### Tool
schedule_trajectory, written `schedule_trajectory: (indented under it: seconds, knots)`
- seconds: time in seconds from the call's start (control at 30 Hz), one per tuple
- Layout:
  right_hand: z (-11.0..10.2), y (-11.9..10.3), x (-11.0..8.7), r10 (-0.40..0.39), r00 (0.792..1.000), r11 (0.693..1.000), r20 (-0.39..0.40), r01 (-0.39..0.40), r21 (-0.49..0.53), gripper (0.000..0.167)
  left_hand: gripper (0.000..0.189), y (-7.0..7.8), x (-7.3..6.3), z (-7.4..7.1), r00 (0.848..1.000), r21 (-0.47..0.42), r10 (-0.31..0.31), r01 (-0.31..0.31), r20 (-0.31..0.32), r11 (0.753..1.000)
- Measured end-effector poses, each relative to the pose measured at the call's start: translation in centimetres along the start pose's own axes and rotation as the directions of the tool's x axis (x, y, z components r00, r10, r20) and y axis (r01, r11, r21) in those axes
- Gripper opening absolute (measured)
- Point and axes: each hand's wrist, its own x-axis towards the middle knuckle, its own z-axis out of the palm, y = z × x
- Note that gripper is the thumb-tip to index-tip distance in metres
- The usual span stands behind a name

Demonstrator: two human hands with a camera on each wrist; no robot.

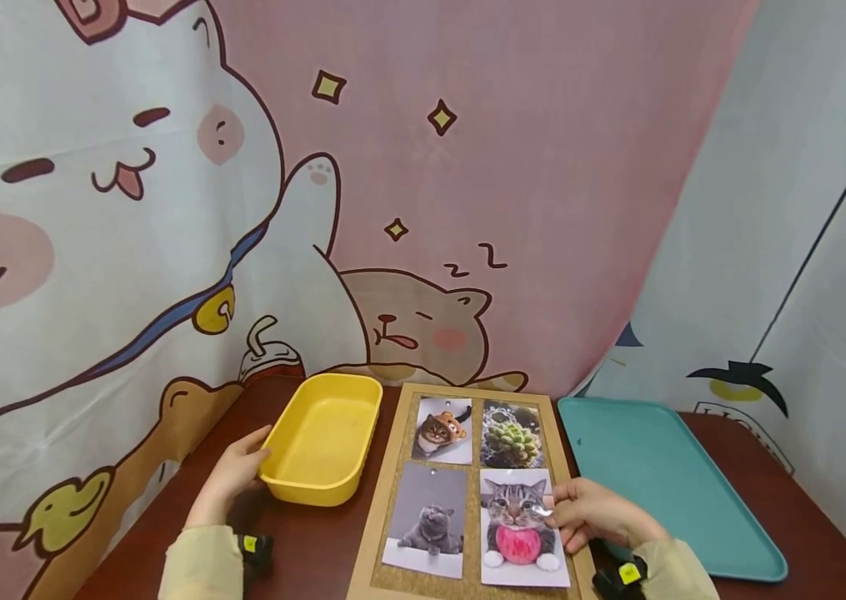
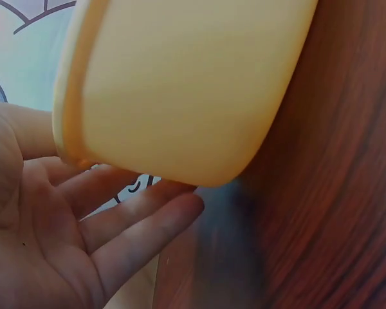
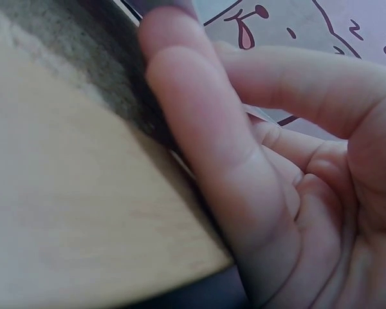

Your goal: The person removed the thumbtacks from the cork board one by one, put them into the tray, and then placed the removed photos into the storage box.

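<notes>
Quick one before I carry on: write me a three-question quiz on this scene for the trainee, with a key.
1. How many photos are on the corkboard?

2. Which thing does the left hand touch?
A) teal tray
B) yellow bin
C) corkboard

3. Fill in: In the head view, the right hand is at the edge of the lower-right photo, which shows a cat with a round, ____ object below its face.

Key: 1. Four. 2. B. 3. Pink.

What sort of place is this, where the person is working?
Probably an indoor corner arranged for tabletop work: a cartoon-printed backdrop hangs behind a dark brown table, which bears a framed corkboard and a yellow basin.
</notes>
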Motion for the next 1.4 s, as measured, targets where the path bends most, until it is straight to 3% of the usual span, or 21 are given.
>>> schedule_trajectory:
  seconds: [0.33, 0.9, 1.4]
  knots:
    - [0.1, 0.3, 0.0, -0.009, 1.000, 1.000, 0.000, 0.009, -0.003, 0.008, 0.050, 0.0, -0.2, 0.3, 0.999, -0.041, 0.030, -0.030, 0.012, 0.999]
    - [-0.1, 0.2, 0.1, -0.004, 1.000, 1.000, -0.001, 0.004, -0.004, 0.016, 0.049, 0.4, -0.1, 0.8, 0.999, -0.007, 0.042, -0.042, 0.009, 0.999]
    - [-0.1, 0.0, 0.1, -0.011, 1.000, 1.000, -0.007, 0.011, -0.004, 0.009, 0.048, 0.4, 0.2, 1.4, 0.997, -0.043, 0.070, -0.069, 0.023, 0.997]
